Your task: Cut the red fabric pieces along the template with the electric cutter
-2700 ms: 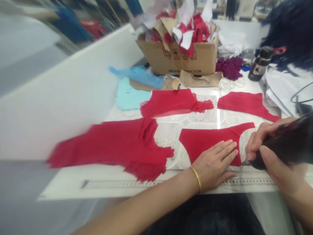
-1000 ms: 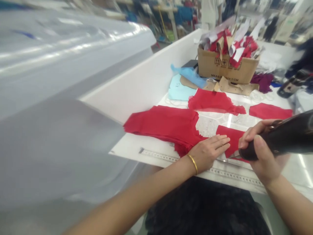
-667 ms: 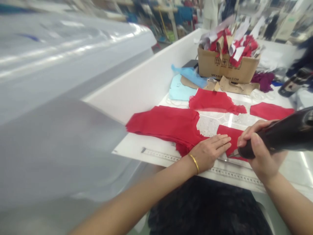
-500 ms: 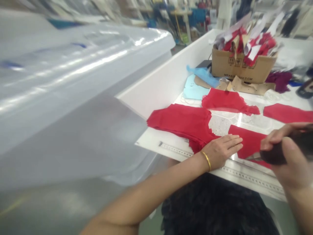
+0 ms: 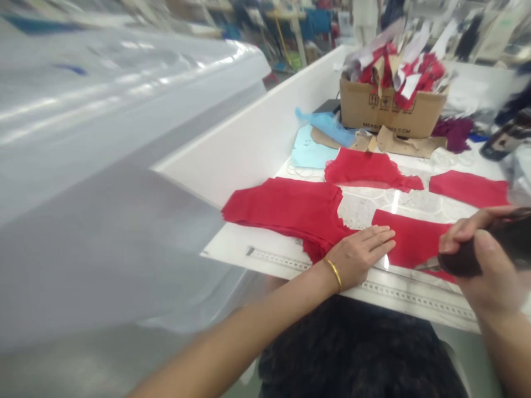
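Two bare hands work at a white table [image 5: 232,243], the person's lap in dark clothing [image 5: 357,354] just below its near edge. Left hand [image 5: 359,257], gold bangle [image 5: 333,275] on the wrist, lies flat and open, fingers spread slightly, its fingertips on the lower left of a red fabric panel [image 5: 409,235] and its heel right beside a larger stack of red fabric [image 5: 286,215]. Right hand [image 5: 485,271] has a closed grip around a dark-handled cutter [image 5: 462,264], its small metal blade [image 5: 427,266] low against the panel's near edge. Exact blade contact is hard to tell.

A perforated metal ruler [image 5: 418,301] runs along the near edge of the table. Two more red fabric pieces [image 5: 367,168] [image 5: 468,188] lie further back on a white lace-patterned sheet [image 5: 360,213]. Behind them: light-blue paper [image 5: 309,149], a blue plastic bag [image 5: 321,127], brown kraft pattern pieces [image 5: 404,142], purple fabric [image 5: 452,134], and a cardboard box [image 5: 390,113] stuffed with red and white scraps. A dark bottle [image 5: 508,141] stands at the far right. A translucent plastic sheet [image 5: 124,166] fills the left side.
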Demonstrator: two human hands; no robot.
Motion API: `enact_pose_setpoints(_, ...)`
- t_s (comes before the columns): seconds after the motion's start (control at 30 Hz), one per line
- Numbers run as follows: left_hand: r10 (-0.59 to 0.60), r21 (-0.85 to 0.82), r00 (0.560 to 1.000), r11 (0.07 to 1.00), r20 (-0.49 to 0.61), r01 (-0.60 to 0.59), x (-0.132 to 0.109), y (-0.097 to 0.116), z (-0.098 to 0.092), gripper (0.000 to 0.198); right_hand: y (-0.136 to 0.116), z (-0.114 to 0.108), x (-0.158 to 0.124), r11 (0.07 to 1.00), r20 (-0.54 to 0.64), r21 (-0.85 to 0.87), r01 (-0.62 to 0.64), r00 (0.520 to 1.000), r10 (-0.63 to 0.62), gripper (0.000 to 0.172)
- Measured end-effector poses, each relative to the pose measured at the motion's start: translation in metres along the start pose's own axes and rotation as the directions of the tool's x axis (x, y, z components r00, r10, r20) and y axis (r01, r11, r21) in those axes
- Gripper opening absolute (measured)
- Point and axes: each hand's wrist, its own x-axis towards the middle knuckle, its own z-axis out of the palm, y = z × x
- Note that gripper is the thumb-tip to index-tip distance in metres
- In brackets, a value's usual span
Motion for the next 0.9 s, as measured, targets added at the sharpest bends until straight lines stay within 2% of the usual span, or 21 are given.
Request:
enact_pose_setpoints(0.13, -0.001, 0.007, 1.0, 1.0, 0.003, 0.001, 0.0, -0.001, 0.0, 0.053, -0.003, -0.01, 0.001, 1.0, -0.077, -0.001, 0.011, 0.997, -0.011, 0.034)
enact_pose_setpoints(0.37, 0.02, 0.012, 1.0, 1.0, -0.016, -0.02, 0.001, -0.002, -0.002, 0.054, 0.001, -0.015, 0.0, 0.992, -0.016, -0.092, 0.082, 0.996, -0.083, 0.021)
enact_pose_setpoints(0.47, 0.022, 0.023, 0.999, 1.0, -0.029, -0.021, 0.003, -0.002, -0.003, 0.053, -0.002, -0.02, 0.001, 0.995, -0.005, -0.061, 0.081, 0.997, -0.081, 0.025)
enact_pose_setpoints(0.7, 0.028, 0.019, 0.999, 0.999, -0.03, -0.027, 0.002, -0.001, -0.007, 0.052, -0.012, -0.037, -0.001, 0.997, -0.1, -0.011, 0.071, 0.992, -0.071, 0.028)
enact_pose_setpoints(0.83, 0.014, -0.016, 1.0, 1.0, -0.018, -0.015, 0.001, -0.007, 0.001, 0.055, -0.012, -0.049, -0.004, 0.995, -0.143, -0.073, 0.064, 0.987, -0.074, 0.027)
enact_pose_setpoints(0.9, -0.012, 0.008, 1.0, 1.0, 0.022, 0.012, 0.007, -0.003, 0.002, 0.053, -0.007, -0.048, -0.003, 0.991, -0.145, -0.123, 0.053, 0.987, -0.071, 0.024)
